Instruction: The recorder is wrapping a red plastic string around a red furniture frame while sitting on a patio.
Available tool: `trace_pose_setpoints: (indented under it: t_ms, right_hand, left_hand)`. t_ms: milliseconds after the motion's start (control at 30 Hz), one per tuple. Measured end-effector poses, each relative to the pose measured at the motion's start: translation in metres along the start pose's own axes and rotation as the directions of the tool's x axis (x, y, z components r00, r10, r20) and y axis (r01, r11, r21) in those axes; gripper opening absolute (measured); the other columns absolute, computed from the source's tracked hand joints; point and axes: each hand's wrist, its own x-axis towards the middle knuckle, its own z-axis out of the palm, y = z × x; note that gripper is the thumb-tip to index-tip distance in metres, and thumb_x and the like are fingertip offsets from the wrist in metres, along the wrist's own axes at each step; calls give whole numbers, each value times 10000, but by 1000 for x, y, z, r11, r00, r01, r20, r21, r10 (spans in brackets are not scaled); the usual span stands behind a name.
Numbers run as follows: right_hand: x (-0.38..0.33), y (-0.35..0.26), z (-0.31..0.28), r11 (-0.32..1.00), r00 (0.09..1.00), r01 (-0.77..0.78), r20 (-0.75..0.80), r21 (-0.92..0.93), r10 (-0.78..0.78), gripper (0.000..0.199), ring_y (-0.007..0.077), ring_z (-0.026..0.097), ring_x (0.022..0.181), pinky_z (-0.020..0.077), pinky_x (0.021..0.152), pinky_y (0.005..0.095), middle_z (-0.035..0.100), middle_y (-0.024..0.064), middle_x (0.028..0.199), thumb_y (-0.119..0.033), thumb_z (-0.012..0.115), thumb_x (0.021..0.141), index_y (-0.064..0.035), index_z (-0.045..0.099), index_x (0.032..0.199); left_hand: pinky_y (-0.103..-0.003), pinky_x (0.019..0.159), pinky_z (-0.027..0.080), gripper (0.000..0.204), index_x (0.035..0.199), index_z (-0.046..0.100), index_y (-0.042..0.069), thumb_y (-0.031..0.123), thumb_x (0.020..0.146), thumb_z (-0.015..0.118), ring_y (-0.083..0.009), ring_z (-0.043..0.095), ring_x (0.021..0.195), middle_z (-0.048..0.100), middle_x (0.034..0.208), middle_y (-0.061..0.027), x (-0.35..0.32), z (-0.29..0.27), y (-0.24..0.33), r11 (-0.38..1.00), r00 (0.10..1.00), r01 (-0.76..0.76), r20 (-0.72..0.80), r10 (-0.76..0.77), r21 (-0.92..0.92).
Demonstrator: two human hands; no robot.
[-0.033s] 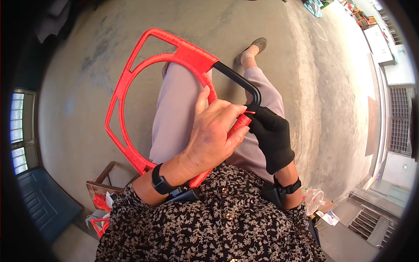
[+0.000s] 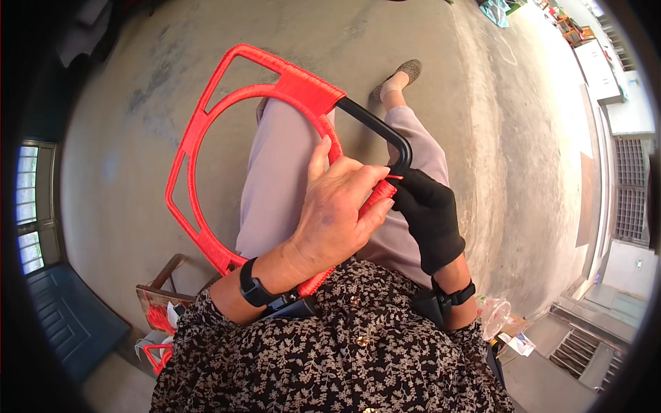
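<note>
Head camera | facing down | fisheye (edges bow at the rim) | red frame (image 2: 306, 89) near, floor (image 2: 158, 172) beyond

Frame (image 2: 197, 134) held above lap (image 2: 272, 186). Left hand (image 2: 334, 215) placed on frame's right side; right hand (image 2: 428, 213) at its right bend. Shoe (image 2: 411, 71) set on floor (image 2: 151, 172), beyond bend. Window (image 2: 29, 189) located past floor's left edge.

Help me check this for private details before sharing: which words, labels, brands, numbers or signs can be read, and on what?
None can be read.
Red frame: no lettering shows.
Paper, lower right: any print is too small to read.
Left wristband: any marks are too small to read.
</note>
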Motion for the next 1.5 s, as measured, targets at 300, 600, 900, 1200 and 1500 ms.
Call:
trace_pose_setpoints:
  t_ms: [300,600,900,1200,1500]
  right_hand:
    - [17,4,-6,866,887,-432,293,251,357,205,55,527,673,437,611,203,592,-27,781,-195,605,901,-55,638,1048]
    - [26,13,-2,711,894,-446,304,544,328,112,49,485,612,396,562,201,561,-36,735,-128,632,843,-68,619,936]
    - [-18,13,-53,907,813,-389,523,161,257,81,59,526,616,399,537,200,590,-5,769,-92,626,852,-25,631,898]
    - [-4,-32,-7,921,961,-276,71,275,267,274,78,558,673,463,613,215,619,53,1015,-117,541,936,-13,587,1185]
    - [-11,-33,7,998,997,26,-75,50,-22,116,65,539,672,427,586,209,590,13,773,-107,555,923,-22,622,966]
  left_hand:
    - [-506,1046,289,308,1025,641,43,132,739,712,-274,551,935,575,971,-87,1,-4,1,999,991,-30,-132,35,44]
    - [-522,1060,264,369,1083,623,58,144,734,708,-282,556,983,593,1011,-88,2,-5,-1,997,992,-28,-117,35,68]
    - [-531,1074,235,468,1187,584,52,140,745,712,-221,569,943,615,928,-45,1,-6,-4,997,993,2,-119,8,83]
    - [-544,1065,237,271,992,615,52,142,755,713,-225,571,856,596,836,-37,0,-2,-7,992,992,-41,-116,55,120]
    - [-549,1075,223,269,979,621,67,110,736,728,-195,571,798,572,769,-12,-1,0,-7,995,993,3,-118,10,104]
